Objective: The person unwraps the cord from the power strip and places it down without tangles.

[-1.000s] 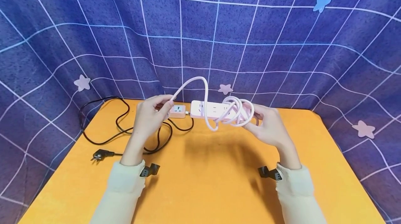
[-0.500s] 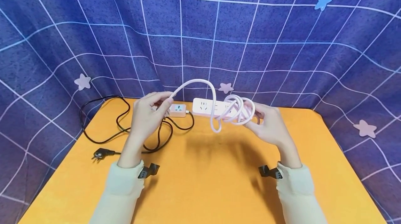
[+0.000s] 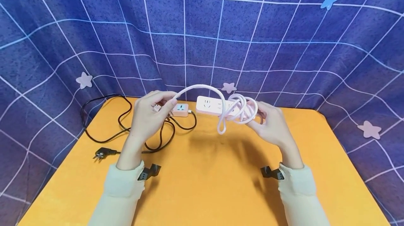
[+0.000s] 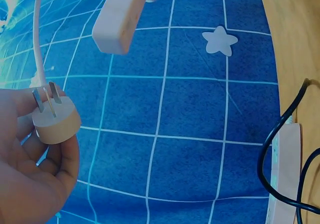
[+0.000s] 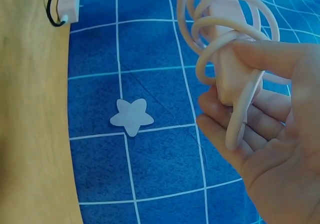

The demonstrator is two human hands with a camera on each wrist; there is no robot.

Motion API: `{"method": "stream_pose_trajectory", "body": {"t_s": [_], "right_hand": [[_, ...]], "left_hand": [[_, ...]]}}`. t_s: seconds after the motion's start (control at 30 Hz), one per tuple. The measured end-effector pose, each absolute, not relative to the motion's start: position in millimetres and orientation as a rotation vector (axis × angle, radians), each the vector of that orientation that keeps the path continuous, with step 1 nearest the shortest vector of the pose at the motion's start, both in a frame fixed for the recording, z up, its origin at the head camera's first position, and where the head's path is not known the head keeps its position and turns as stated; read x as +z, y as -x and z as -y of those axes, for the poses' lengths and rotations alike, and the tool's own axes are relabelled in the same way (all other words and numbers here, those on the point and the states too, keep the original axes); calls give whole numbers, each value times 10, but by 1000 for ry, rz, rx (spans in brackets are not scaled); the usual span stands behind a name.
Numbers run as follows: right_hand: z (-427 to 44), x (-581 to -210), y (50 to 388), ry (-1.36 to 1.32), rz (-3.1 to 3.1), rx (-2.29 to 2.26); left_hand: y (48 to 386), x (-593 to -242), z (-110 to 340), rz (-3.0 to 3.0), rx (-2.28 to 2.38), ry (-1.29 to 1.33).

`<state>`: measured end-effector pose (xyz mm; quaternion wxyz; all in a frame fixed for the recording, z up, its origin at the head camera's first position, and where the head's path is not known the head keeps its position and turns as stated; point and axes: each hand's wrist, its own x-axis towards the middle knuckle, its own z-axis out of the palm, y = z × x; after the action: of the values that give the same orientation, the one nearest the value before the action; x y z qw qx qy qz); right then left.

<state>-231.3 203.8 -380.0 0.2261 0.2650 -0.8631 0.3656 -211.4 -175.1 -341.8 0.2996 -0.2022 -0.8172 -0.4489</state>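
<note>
My left hand (image 3: 146, 115) holds the white three-pin plug (image 4: 56, 121), its metal prongs bare in the left wrist view. From the plug a white cord (image 3: 199, 86) arches to the right and dips into a small hanging loop. The cord's coils (image 3: 241, 108) wrap round the right part of a white power strip (image 3: 209, 105), which is held above the table. My right hand (image 3: 272, 124) grips the strip's right end, thumb on one face and fingers on the other, in the right wrist view. Part of the sockets is covered by the coils.
A second white power strip (image 3: 181, 110) lies at the table's back edge, partly behind my left hand. Its black cord (image 3: 118, 136) sprawls over the left side, with a black plug (image 3: 102, 153) nearer the front. A blue curtain (image 3: 202, 26) hangs behind the orange table (image 3: 208, 184).
The held power strip has shifted slightly right and up. The cord's arch between my hands has sunk and widened, and its hanging loop has moved right. Both hands keep their hold.
</note>
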Motion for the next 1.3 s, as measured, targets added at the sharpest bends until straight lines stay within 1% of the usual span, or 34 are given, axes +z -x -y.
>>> {"method": "stream_pose_trajectory", "body": {"t_s": [0.43, 0.7, 0.97, 1.13, 1.3], "right_hand": [[-2048, -3797, 2319, -757, 2355, 1045], [-2040, -3807, 2333, -704, 2330, 1084], [-2046, -3802, 2336, -675, 2273, 1181], [-2051, -3788, 2328, -666, 2275, 1155], [-2048, -3774, 2318, -659, 2274, 1152]], "left_hand": [[2048, -3372, 1799, 2237, -1131, 671], [2052, -3397, 1821, 2372, -1335, 755], [2100, -3433, 1884, 2492, -1396, 1019], [2139, -3481, 1898, 2622, -1279, 1183], [2159, -3525, 1882, 2738, -1227, 1210]]}}
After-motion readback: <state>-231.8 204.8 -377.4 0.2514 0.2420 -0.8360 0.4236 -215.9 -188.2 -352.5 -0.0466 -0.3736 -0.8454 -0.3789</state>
